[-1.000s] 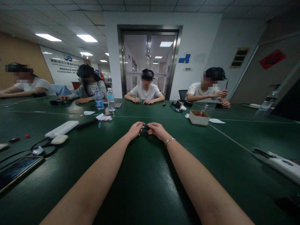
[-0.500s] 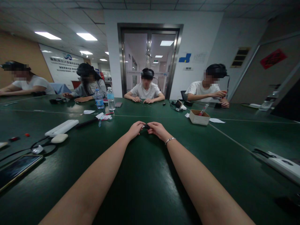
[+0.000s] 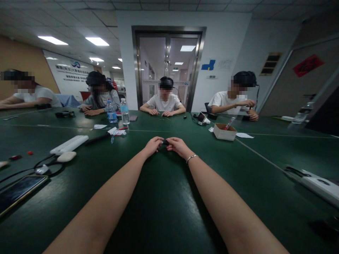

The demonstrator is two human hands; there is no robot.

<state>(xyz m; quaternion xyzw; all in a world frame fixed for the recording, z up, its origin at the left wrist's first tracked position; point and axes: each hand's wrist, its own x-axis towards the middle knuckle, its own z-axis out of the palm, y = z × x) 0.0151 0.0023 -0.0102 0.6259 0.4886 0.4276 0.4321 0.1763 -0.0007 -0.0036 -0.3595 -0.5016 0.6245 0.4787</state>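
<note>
Both my arms reach forward over a dark green table (image 3: 164, 204), and my hands meet around a small black object (image 3: 165, 142). The fingers of my right hand (image 3: 178, 146) pinch its dark end; a silver bracelet (image 3: 192, 158) circles that wrist. My left hand (image 3: 154, 146) is closed at the other end, where a small light, metal-looking tip shows between the fingertips. Fingers cover much of the object, and it is too small for me to tell its kind.
Left of my arms lie a phone (image 3: 22, 194), a white case (image 3: 69, 145), a pale rounded object (image 3: 66, 156) and cables. Farther off stand two water bottles (image 3: 124, 112) and a small box (image 3: 225, 132). A white device (image 3: 320, 183) lies at right. Several people sit opposite.
My hands stay nearly still around the small black object. Across the table, the person at right has moved a raised hand slightly, and the person with long hair has shifted a hand.
</note>
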